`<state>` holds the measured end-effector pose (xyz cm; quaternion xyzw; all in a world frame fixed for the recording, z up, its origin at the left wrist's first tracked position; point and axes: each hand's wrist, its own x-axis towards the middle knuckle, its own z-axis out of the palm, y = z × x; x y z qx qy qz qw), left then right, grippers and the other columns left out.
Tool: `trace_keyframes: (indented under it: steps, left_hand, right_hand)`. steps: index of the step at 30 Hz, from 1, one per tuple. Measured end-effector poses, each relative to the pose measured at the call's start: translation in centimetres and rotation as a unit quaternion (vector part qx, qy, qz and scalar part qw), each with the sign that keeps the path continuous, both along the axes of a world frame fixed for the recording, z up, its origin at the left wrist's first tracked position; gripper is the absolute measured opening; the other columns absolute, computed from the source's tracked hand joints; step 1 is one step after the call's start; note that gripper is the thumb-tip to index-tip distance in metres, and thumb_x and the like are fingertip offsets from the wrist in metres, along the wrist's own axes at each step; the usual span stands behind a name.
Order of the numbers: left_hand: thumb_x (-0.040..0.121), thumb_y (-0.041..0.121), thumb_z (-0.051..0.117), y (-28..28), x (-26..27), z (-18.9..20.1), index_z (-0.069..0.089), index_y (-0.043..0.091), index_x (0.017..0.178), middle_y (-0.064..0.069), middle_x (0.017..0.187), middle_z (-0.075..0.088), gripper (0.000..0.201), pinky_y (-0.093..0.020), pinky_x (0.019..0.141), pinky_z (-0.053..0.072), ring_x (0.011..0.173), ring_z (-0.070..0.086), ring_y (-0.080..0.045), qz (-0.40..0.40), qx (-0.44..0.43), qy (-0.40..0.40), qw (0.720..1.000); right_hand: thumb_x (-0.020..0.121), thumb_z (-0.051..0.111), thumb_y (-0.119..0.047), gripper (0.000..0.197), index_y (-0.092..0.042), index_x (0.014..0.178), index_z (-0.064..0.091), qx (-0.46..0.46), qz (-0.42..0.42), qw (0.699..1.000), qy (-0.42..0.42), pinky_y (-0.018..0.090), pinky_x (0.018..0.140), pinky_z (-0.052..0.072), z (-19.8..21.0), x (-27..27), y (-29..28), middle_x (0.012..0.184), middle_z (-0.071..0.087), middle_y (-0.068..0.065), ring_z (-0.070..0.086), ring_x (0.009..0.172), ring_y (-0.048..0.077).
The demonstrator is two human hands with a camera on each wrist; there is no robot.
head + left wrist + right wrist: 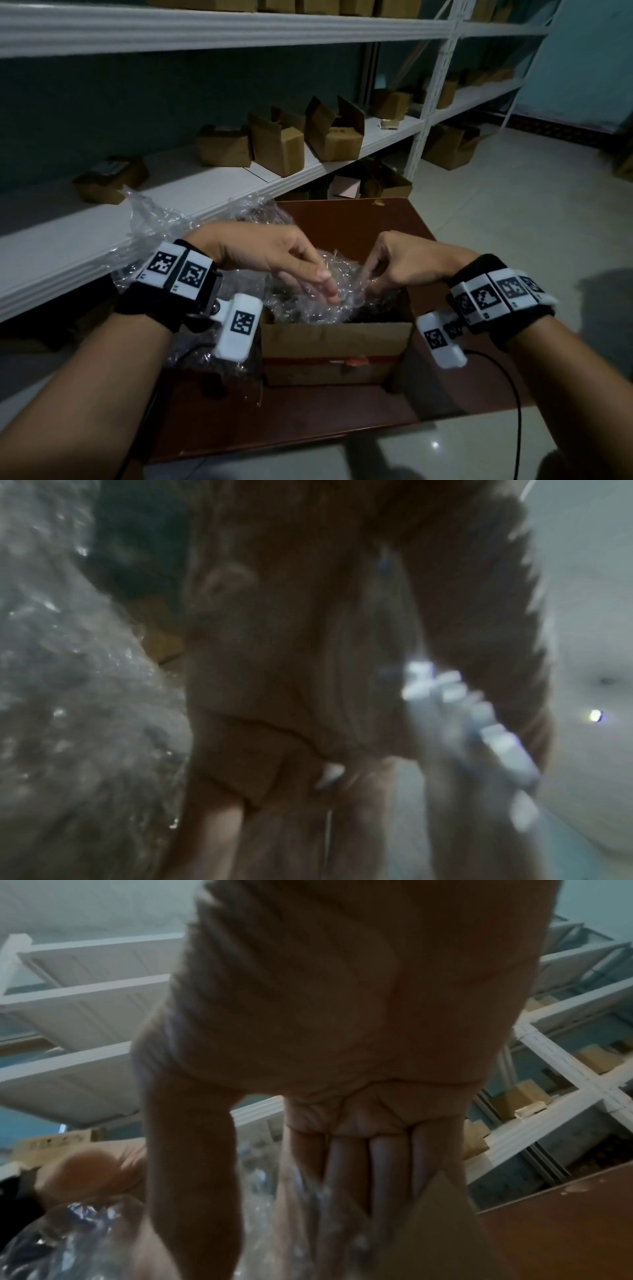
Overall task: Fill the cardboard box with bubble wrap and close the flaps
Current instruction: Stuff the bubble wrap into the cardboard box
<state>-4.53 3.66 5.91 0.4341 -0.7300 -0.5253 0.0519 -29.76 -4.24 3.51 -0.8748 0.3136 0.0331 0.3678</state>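
White metal shelving (pixel 239 27) spans the upper and left parts of the head view, against a teal wall (pixel 102 102). Small brown cartons (pixel 277 144) stand on the middle shelf at frame centre; others sit lower right. Pale glossy floor tiles (pixel 513 212) fill the right side. A reddish-brown table (pixel 342 418) occupies the lower centre. Lighting is dim.

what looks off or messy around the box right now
Loose bubble wrap is sprawled over the table's left side and against the shelf edge, outside the cardboard box. The wad in the box bulges above the rim. Both hands work on it.
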Motion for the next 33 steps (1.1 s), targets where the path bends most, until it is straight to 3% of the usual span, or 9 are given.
trace_keyframes:
  steps: [3, 5, 9, 12, 16, 18, 27, 31, 33]
  left_hand:
    - [0.099, 0.048, 0.055, -0.1, -0.8, -0.9, 0.06, 0.009, 0.141, -0.01, 0.14, 0.064, 0.057, -0.056, 0.112, 0.044, 0.131, 0.058, -0.036, -0.066, 0.028, -0.101, 0.992]
    - [0.105, 0.033, 0.053, -0.4, -1.5, -1.7, 0.056, 0.008, 0.145, -0.008, 0.141, 0.064, 0.048, -0.05, 0.115, 0.043, 0.13, 0.059, -0.028, -0.085, 0.03, -0.14, 0.986]
    - [0.108, 0.013, 0.048, -0.8, -2.4, -2.8, 0.052, 0.006, 0.148, -0.003, 0.129, 0.069, 0.041, -0.03, 0.102, 0.053, 0.11, 0.068, -0.011, -0.087, 0.041, -0.163, 0.982]
    - [0.105, 0.014, 0.055, -1.1, -2.4, -3.6, 0.053, 0.009, 0.147, -0.003, 0.135, 0.067, 0.042, -0.043, 0.11, 0.048, 0.122, 0.065, -0.019, -0.087, 0.038, -0.165, 0.982]
    - [0.1, 0.015, 0.065, -0.9, -3.1, -3.8, 0.059, 0.01, 0.14, -0.003, 0.133, 0.069, 0.041, -0.047, 0.108, 0.05, 0.12, 0.066, -0.02, -0.102, 0.009, -0.181, 0.978]
    - [0.097, 0.009, 0.069, -1.0, -3.5, -3.7, 0.06, 0.009, 0.14, -0.004, 0.132, 0.07, 0.045, -0.042, 0.107, 0.051, 0.116, 0.066, -0.017, -0.105, -0.022, -0.195, 0.975]
    - [0.087, -0.001, 0.077, -0.9, -3.8, -4.3, 0.062, 0.009, 0.135, -0.006, 0.124, 0.073, 0.051, -0.043, 0.1, 0.057, 0.11, 0.072, -0.018, -0.09, -0.044, -0.176, 0.979]
    - [0.08, 0.003, 0.085, -0.4, -3.9, -3.2, 0.062, 0.012, 0.139, 0.001, 0.127, 0.073, 0.065, -0.039, 0.098, 0.058, 0.111, 0.071, -0.013, -0.061, -0.068, -0.188, 0.978]
    - [0.073, 0.01, 0.091, -0.1, -3.5, -1.7, 0.066, 0.017, 0.136, 0.006, 0.124, 0.073, 0.068, -0.035, 0.097, 0.059, 0.11, 0.069, -0.009, -0.027, -0.105, -0.196, 0.975]
  right_hand:
    - [0.08, 0.083, -0.027, 0.02, -0.025, 0.1, 0.083, -0.018, 0.002, 0.999, 0.038, 0.038, 0.089, 0.06, 0.2, 0.3, 0.4, 0.096, 0.079, -0.013, 0.073, 0.091, 0.006]
    - [0.08, 0.083, -0.024, 0.022, -0.026, 0.101, 0.083, -0.01, 0.014, 0.998, 0.055, 0.041, 0.094, 0.059, 0.6, 0.4, 0.9, 0.098, 0.079, -0.014, 0.073, 0.095, 0.005]
    - [0.08, 0.083, -0.019, 0.02, -0.02, 0.101, 0.083, -0.027, 0.019, 0.999, -0.002, 0.043, 0.091, 0.059, 2.3, 0.4, 2.4, 0.095, 0.08, -0.01, 0.074, 0.091, 0.008]
    - [0.082, 0.081, -0.029, 0.017, -0.024, 0.098, 0.083, -0.044, 0.03, 0.997, -0.047, 0.049, 0.083, 0.06, 3.1, 1.2, 3.4, 0.091, 0.08, -0.006, 0.074, 0.087, 0.019]
    - [0.087, 0.076, -0.041, 0.017, -0.03, 0.098, 0.082, -0.102, 0.046, 0.992, 0.057, 0.017, 0.057, 0.05, 2.1, 2.6, 3.8, 0.077, 0.075, -0.014, 0.067, 0.069, -0.001]
    - [0.088, 0.074, -0.038, 0.015, -0.032, 0.099, 0.081, -0.085, 0.039, 0.99, 0.101, 0.013, 0.055, 0.046, 1.4, 2.7, 3.7, 0.075, 0.074, -0.014, 0.066, 0.067, -0.004]
    - [0.093, 0.066, -0.022, 0.022, -0.013, 0.113, 0.069, -0.07, 0.007, 0.958, 0.277, 0.03, 0.073, 0.049, -2.0, 5.3, 3.2, 0.099, 0.069, 0.001, 0.063, 0.085, 0.017]
    - [0.094, 0.07, -0.021, 0.036, -0.009, 0.127, 0.065, 0.007, 0.032, 0.956, 0.29, 0.021, 0.066, 0.048, -3.6, 5.4, 3.3, 0.124, 0.068, 0.009, 0.06, 0.097, 0.016]
    - [0.091, 0.074, -0.025, 0.04, -0.014, 0.128, 0.064, 0.015, 0.031, 0.956, 0.29, 0.024, 0.074, 0.048, -3.8, 5.2, 3.4, 0.126, 0.067, 0.003, 0.06, 0.101, 0.014]
